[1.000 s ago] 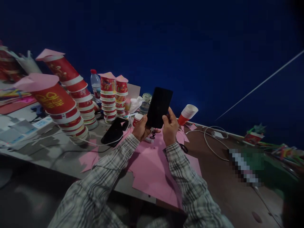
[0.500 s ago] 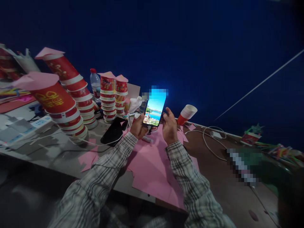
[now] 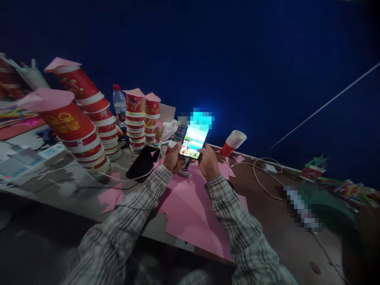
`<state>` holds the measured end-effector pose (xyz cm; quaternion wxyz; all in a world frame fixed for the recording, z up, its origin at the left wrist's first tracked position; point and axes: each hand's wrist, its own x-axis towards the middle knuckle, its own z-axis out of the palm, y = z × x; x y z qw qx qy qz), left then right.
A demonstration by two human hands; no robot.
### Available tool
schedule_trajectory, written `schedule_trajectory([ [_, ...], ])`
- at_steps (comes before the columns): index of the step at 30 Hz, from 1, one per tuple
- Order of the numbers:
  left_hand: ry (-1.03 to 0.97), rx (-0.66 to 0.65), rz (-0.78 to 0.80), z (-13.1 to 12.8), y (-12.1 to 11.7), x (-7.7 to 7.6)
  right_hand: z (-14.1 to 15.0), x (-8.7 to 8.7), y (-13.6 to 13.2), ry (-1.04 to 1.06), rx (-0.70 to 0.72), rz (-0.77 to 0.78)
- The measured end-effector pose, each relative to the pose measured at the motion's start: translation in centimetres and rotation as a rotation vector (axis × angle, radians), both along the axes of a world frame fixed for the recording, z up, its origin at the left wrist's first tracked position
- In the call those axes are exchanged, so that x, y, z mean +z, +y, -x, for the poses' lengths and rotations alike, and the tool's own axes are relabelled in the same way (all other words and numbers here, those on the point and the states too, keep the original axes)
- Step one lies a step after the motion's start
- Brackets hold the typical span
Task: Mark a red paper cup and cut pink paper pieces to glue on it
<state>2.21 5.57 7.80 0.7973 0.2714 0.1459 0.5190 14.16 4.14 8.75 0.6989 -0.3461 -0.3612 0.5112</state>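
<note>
A lit smartphone [image 3: 194, 142] showing a lakeside picture is held upright over the table, a cable plugged into its bottom edge. My left hand [image 3: 173, 158] grips its lower left side. At the lower right corner, my right hand [image 3: 209, 161] is closed on the phone, with the thumb over the edge of the screen. Both sleeves are checked. Beneath my hands lie large sheets of pink paper [image 3: 196, 215] and a small white tube [image 3: 184, 173]. A second, dark phone [image 3: 143, 163] rests on the table to the left of my left hand.
Tall stacks of red paper cups [image 3: 71, 122] with pink paper tops stand at left, near a bottle [image 3: 119, 103] and a power strip [image 3: 44, 156]. More nested cups [image 3: 234, 142] lean at the back right. A white cable [image 3: 258, 180] loops across the table.
My right hand has moved in from beside the phone to its lower right edge, its raised fingers now closed there. The phone's picture has shifted and brightened. My left hand keeps its grip.
</note>
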Motion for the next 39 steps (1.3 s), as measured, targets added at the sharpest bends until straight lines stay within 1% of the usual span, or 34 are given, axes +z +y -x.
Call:
schedule_trajectory([
  [2,0.017,0.011,0.011,-0.1,0.1,-0.2,-0.1,0.6,0.1,0.090,0.008,0.042],
  [5,0.023,0.017,0.017,-0.2,0.3,-0.6,-0.5,1.5,-0.2,0.206,0.107,0.115],
  [7,0.021,0.016,0.005,-0.2,0.4,-0.8,-1.0,2.0,-0.6,0.247,0.149,0.117],
  [9,0.019,0.017,-0.001,-0.2,0.5,-0.9,-1.4,2.2,-0.9,0.263,0.156,0.101],
  [12,0.014,-0.002,-0.001,-0.2,0.6,-0.9,-1.5,1.9,-1.1,0.228,0.137,0.069],
  [15,0.013,-0.031,-0.011,-0.1,0.5,-0.8,-0.9,1.4,-0.9,0.110,0.115,0.022],
  [17,0.023,-0.025,-0.012,-0.2,0.4,-0.8,-0.4,1.2,-0.4,0.064,0.054,0.040],
  [19,0.044,-0.006,0.003,-0.4,0.2,-0.7,-0.2,1.2,0.0,0.114,-0.037,0.079],
  [20,0.053,0.003,0.011,-0.5,0.1,-0.7,-0.2,1.3,0.1,0.164,-0.056,0.099],
  [21,0.057,0.008,0.016,-0.6,0.1,-0.7,-0.3,1.5,0.2,0.217,-0.049,0.118],
  [24,0.031,0.007,-0.001,-0.7,0.1,-0.7,-0.8,2.1,-0.1,0.296,0.085,0.155],
  [26,0.009,-0.003,-0.021,-0.6,0.3,-0.9,-1.3,2.4,-0.4,0.290,0.127,0.158],
  [29,0.002,-0.018,-0.037,-0.4,0.5,-1.3,-2.1,2.6,-0.5,0.273,0.072,0.131],
  [32,0.014,-0.023,-0.034,-0.3,0.6,-1.4,-2.4,2.7,-0.5,0.220,0.040,0.062],
  [34,0.026,-0.018,-0.032,-0.4,0.6,-1.4,-2.1,2.5,-0.6,0.131,0.052,0.020],
  [36,0.037,-0.017,-0.033,-0.5,0.4,-1.2,-1.5,1.9,-0.5,0.024,0.036,-0.003],
  [38,0.049,-0.023,-0.029,-0.5,0.2,-0.9,-0.9,1.4,-0.2,-0.033,-0.031,0.017],
  [39,0.055,-0.025,-0.019,-0.5,0.1,-0.8,-0.8,1.3,0.0,-0.020,-0.066,0.041],
])
